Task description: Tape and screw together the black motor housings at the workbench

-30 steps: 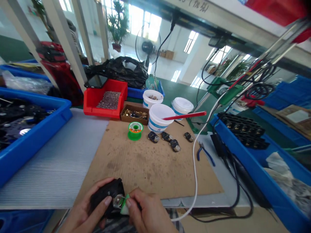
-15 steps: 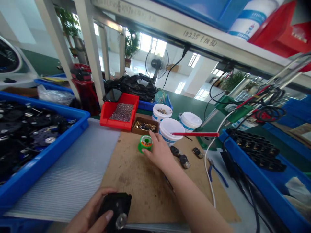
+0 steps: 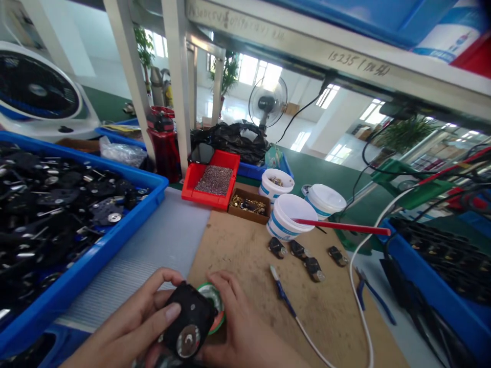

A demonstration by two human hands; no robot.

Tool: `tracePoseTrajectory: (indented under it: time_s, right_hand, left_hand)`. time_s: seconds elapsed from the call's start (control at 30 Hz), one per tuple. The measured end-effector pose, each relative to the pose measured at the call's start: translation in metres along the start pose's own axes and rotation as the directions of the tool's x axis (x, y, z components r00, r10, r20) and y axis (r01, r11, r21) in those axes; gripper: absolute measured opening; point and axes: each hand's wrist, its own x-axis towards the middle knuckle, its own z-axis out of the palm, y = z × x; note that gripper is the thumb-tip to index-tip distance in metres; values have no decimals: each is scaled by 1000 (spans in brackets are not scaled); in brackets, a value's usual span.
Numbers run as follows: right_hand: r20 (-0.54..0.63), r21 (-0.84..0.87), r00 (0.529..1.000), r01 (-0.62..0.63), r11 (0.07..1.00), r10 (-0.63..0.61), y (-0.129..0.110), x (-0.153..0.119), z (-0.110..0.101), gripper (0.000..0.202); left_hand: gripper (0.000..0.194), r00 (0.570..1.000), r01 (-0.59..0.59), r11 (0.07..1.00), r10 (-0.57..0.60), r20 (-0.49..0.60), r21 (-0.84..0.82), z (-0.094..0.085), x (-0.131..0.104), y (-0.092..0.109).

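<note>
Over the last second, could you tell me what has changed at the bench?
The right hand reached out to the green solder spool by the tubs, took it and brought it back beside the black part. A blue-handled tool now lies on the board. The left hand kept holding the black part; tubs and bins stayed put.

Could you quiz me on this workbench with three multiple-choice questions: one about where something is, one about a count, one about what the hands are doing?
1. Where is the green spool?
A. in the red bin
B. by the hands, at the board's near edge
C. in a white tub

2. How many small black parts lie loose on the board?
A. four
B. one
C. nine

3. The left hand:
A. lies flat and empty
B. grips a black part
C. holds pliers

Answers: B, it sits behind the held part; A, four lie near the tubs; B, fingers wrap it.
</note>
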Motion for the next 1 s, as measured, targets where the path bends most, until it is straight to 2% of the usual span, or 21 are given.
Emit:
tracePoseTrajectory:
  time_s: [0.03, 0.07, 0.1, 0.2, 0.33, 0.47, 0.53, 0.6, 0.67, 0.8, 0.87, 1.0]
  right_hand:
    - [39, 2, 999, -7, 1000, 7, 5, 3, -8, 105]
    - [77, -17, 997, -11, 1000, 12, 10, 8, -18, 107]
    - [102, -66, 995, -6, 998, 13, 15, 15, -29, 97]
    - [88, -307, 996, -4, 952, 33, 24, 48, -48, 41]
    - [201, -479, 980, 93, 873, 6, 21, 90, -31, 13]
    - [294, -567, 955, 153, 810, 26, 14, 108, -11, 7]
    - [301, -567, 953, 157, 809, 26, 13, 112, -11, 6]
    - [271, -543, 962, 140, 828, 15, 13, 113, -17, 4]
    - [196, -494, 981, 106, 863, -8, 11, 109, -27, 6]
    - [0, -306, 999, 32, 952, -34, 0, 80, -43, 7]
    - [-62, -208, 997, 20, 978, -33, -6, 62, -42, 8]
    - [-169, -107, 985, 11, 994, -29, -12, 39, -28, 8]
  left_hand:
    - [53, 997, -10, 1000, 8, 70, 24, 0, 3, 2]
    - [51, 989, -24, 998, 17, 146, 51, 0, 6, 4]
    - [49, 976, -37, 996, 19, 218, 80, 1, 10, 5]
    - [42, 940, -75, 982, 11, 340, 175, 5, 19, 10]
    - [37, 945, -129, 953, 34, 327, 275, 10, 32, 18]
    - [27, 939, -332, 846, 257, 227, 417, 11, 36, 26]
    - [32, 932, -361, 823, 315, 178, 439, 9, 34, 24]
    - [42, 939, -344, 835, 319, 132, 429, 6, 30, 15]
    - [54, 926, -365, 814, 366, 90, 452, 1, 26, -3]
    - [91, 845, -488, 697, 527, 86, 525, -1, 24, -42]
    - [91, 846, -488, 714, 528, 72, 502, 5, 25, -51]
    - [78, 868, -449, 787, 497, -2, 423, 19, 25, -51]
